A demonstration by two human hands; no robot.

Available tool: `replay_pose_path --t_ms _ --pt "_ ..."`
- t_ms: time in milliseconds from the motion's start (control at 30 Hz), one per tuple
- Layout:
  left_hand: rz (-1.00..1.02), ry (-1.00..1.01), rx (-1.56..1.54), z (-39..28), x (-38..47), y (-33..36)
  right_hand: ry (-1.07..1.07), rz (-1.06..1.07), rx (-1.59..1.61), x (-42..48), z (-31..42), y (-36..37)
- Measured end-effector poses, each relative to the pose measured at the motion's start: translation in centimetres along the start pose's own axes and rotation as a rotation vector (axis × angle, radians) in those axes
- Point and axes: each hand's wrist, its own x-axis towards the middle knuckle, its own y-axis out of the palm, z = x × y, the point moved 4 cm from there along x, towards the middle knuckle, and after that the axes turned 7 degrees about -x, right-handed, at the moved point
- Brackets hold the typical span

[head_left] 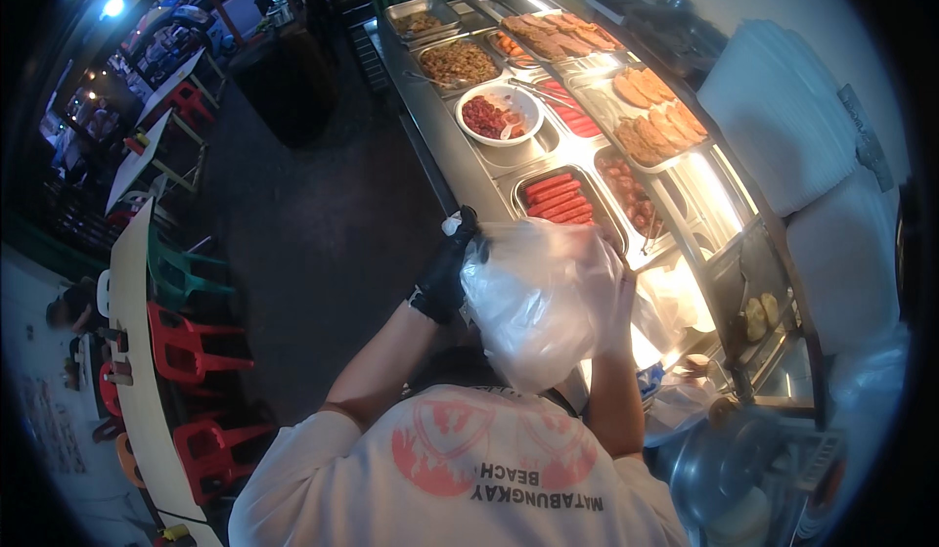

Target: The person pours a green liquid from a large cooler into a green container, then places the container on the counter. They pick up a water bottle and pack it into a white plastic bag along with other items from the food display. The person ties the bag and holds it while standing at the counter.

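A translucent white plastic bag (pixel 539 298) is spread between my two hands in front of my chest. My left hand (pixel 447 272), in a black glove, grips the bag's left edge, with a bit of white material at its fingertips. My right hand (pixel 612 272) is at the bag's right side, mostly hidden behind or inside the film, so its fingers do not show clearly. Just beyond the bag, a steel tray of red sausages (pixel 559 199) sits in the lit food counter. A white bowl of dark red food (pixel 501 114) with a spoon stands farther back.
Trays of sliced meat (pixel 660 118) rest on the upper shelf at right. Stacked white foam containers (pixel 777 114) stand beyond it. More plastic bags (pixel 664 298) lie right of my hands. Red plastic chairs (pixel 194 345) line a long table (pixel 136 371) at left.
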Motion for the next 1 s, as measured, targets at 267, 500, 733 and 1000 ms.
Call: replay_pose_path --t_ms 267,500,733,1000 --pt "-0.099 -0.02 0.512 8.2 6.4 -14.1 0.307 0.094 0.392 4.9 -21.1 -5.3" --pt "-0.358 0.298 0.832 6.6 4.0 -22.2 0.053 -0.441 -0.165 1.9 -14.9 -4.4" --pt "0.154 0.346 0.733 -1.6 -3.5 -1.5 -0.377 -0.058 -0.48 -4.6 -0.5 3.7" --pt "0.412 0.28 0.625 -2.8 -6.1 5.6 -0.325 0.087 -0.432 -4.7 2.7 6.9"
